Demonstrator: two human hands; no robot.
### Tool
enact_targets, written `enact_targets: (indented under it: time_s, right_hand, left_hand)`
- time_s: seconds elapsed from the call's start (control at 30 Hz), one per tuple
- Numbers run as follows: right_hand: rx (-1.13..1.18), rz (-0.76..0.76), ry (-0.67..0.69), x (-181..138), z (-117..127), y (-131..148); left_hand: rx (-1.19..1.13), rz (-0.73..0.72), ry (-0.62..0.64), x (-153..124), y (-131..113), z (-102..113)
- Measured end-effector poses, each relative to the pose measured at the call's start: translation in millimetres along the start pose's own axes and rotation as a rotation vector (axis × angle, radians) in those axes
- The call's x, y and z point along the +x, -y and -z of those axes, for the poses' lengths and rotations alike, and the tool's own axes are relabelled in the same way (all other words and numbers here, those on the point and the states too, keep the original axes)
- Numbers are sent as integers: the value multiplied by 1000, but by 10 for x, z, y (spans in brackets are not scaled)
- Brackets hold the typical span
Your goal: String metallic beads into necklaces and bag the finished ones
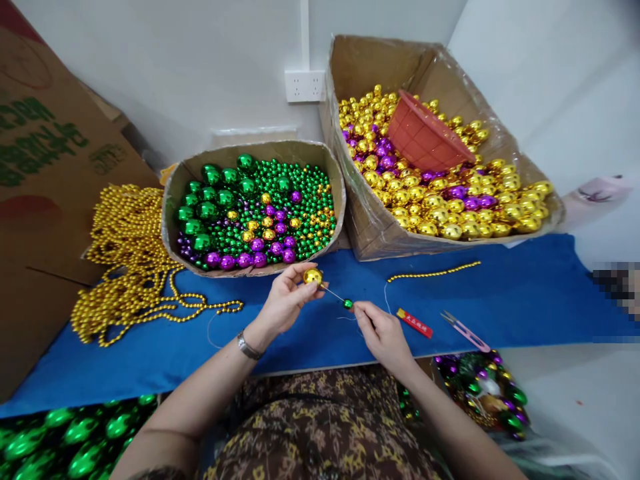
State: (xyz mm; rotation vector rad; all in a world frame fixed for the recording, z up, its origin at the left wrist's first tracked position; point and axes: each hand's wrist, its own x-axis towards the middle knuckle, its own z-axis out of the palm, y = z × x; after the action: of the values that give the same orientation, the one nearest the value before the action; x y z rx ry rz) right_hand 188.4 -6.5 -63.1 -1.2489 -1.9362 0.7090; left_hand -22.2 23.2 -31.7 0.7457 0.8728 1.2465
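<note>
Between the thumb and fingers of my left hand is a large shiny gold bead. A thin needle or stiff thread runs from it toward a small green bead. My right hand pinches right at the green bead; whether its fingertips grip the bead or the thread behind it, I cannot tell. Both hands are over the front of the blue cloth. Just beyond the left hand stands a cardboard box of green, purple and gold beads.
At right, a larger box holds gold and purple beads and a red basket. Gold bead strands lie left. A short gold strand, a red packet and pink thread snips lie right. Green ornaments sit below.
</note>
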Motion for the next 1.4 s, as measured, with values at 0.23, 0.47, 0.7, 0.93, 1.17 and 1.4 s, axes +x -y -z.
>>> enact_targets:
  time_s: [0.23, 0.47, 0.7, 0.93, 1.17, 1.4]
  right_hand:
    - [-25, 25, -7, -4, 6, 48]
    - [-12, 22, 3, -19, 9, 44]
    - [-35, 66, -54, -52, -40, 15]
    - [3, 14, -5, -69, -33, 18]
    - [2, 15, -13, -61, -41, 21]
    - [-13, 27, -14, -64, -35, 6]
  left_hand:
    - [10, -23, 2, 4, 3, 12]
    - [-5, -2, 33, -1, -17, 34]
    - [-55, -6, 85, -27, -16, 17]
    - [-63, 2, 76, -14, 1, 14]
    - [-56, -8, 96, -25, -8, 19]
    - [-47, -6, 105, -31, -20, 14]
